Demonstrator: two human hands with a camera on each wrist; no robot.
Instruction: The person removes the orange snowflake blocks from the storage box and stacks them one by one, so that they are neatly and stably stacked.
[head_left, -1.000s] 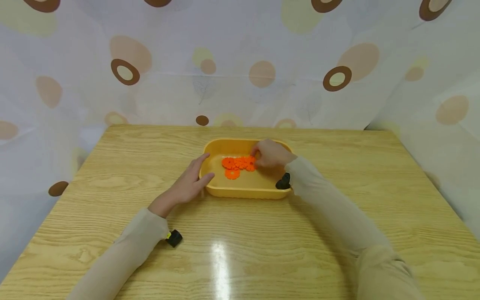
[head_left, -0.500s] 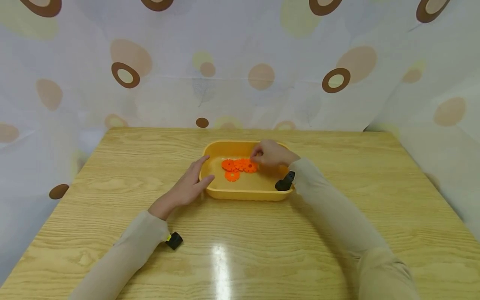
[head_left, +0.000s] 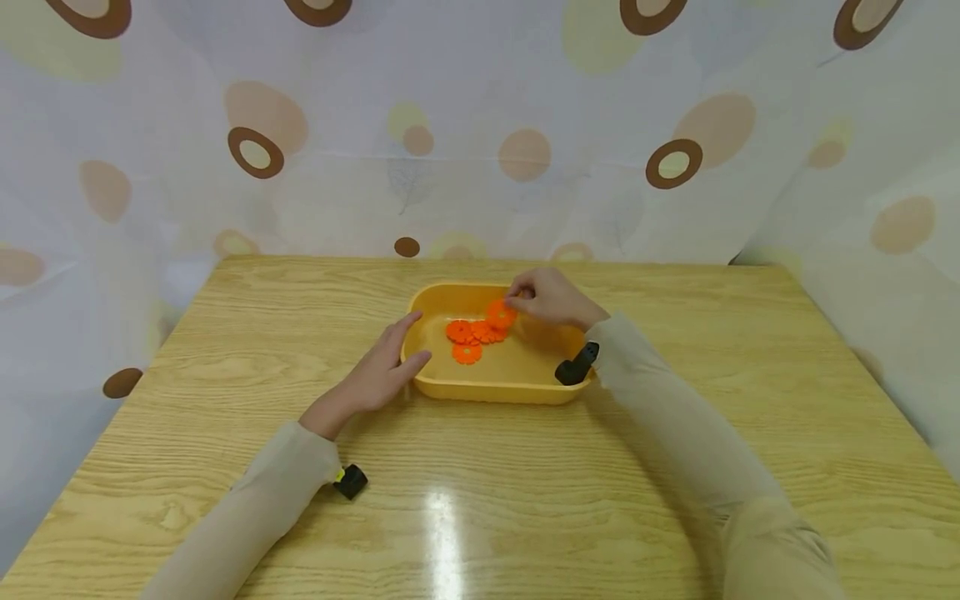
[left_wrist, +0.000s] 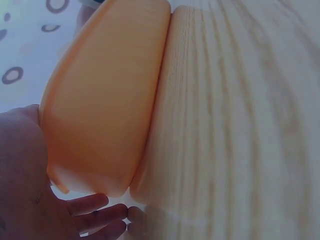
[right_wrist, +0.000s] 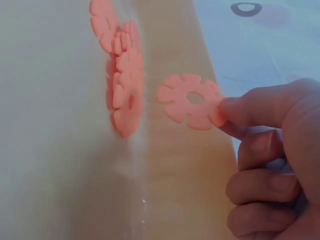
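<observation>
A yellow plastic tray (head_left: 495, 392) stands on the table, with several orange interlocking building discs (head_left: 467, 353) in a loose pile inside it. My left hand (head_left: 375, 372) holds the tray's left end, thumb over the rim and other fingers along the outer wall (left_wrist: 100, 100). Between thumb and index finger, my right hand (head_left: 551, 297) pinches one flower-shaped disc (right_wrist: 192, 101) by its edge. That disc is raised above the pile (right_wrist: 127, 85), near the tray's back wall. The remaining right fingers are curled into the palm.
The wooden table (head_left: 480, 475) spreads around the tray on every side. A patterned cloth (head_left: 465, 167) hangs behind its back edge. A black wrist camera (head_left: 577, 364) on the right sleeve overlaps the tray's front right corner.
My right hand has lifted one disc off the right end of the pile, moving slightly up and back. The left hand has stayed at the tray's left end.
</observation>
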